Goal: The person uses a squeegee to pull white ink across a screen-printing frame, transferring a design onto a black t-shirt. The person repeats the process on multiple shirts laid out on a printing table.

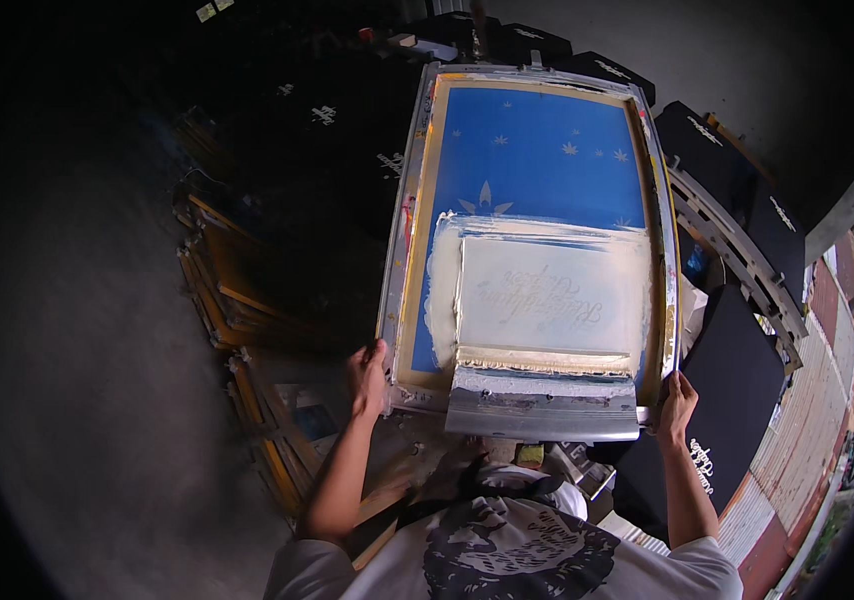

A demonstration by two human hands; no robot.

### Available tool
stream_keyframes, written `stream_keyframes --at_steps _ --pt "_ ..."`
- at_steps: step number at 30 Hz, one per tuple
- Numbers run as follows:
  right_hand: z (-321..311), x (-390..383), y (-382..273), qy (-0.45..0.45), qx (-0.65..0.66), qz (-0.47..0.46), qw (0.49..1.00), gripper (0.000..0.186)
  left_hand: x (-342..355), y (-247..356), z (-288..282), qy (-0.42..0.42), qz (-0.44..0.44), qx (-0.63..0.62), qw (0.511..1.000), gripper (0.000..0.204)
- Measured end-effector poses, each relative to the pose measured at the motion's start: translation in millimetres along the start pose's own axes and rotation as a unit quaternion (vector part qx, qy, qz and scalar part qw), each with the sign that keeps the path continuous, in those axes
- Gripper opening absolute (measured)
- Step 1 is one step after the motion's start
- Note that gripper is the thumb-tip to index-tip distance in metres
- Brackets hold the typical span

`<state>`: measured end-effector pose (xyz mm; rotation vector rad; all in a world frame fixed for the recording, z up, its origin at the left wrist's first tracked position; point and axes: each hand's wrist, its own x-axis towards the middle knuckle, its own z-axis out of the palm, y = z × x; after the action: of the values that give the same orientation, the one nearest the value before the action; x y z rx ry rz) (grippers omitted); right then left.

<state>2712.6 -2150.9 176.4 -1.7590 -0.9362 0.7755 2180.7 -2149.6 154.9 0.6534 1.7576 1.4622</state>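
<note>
A screen-printing frame (674, 290) with a metal rim and blue mesh (537, 125) is in front of me, its near corners between my hands. My left hand (369, 377) is closed on the near left corner. Opposite it, my right hand (678, 405) grips the near right corner. White ink (552, 265) covers the nearer half of the mesh, with mirrored lettering showing through. Across the near end rests a wide metal squeegee (545, 410), its blade edge caked with ink; neither hand touches it. Small leaf shapes mark the blue part. What lies beneath the frame is hidden.
Black printed fabric pieces lie on boards around the frame, including one (712, 400) at the right and another (732, 170) farther off. A curved metal rail (737, 245) runs between them. Wooden frames (257, 250) are stacked at left. Corrugated sheets (797, 400) show at far right.
</note>
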Motion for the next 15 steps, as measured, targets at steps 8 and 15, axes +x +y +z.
stream_keyframes --at_steps 8,15 --pt "256 61 -110 -0.109 0.003 0.037 0.993 0.035 203 56 -119 0.049 -0.067 0.022 0.996 0.032" --pt "477 87 -75 -0.145 -0.051 0.024 0.988 0.041 401 2 -177 0.066 -0.112 0.06 0.99 0.033"
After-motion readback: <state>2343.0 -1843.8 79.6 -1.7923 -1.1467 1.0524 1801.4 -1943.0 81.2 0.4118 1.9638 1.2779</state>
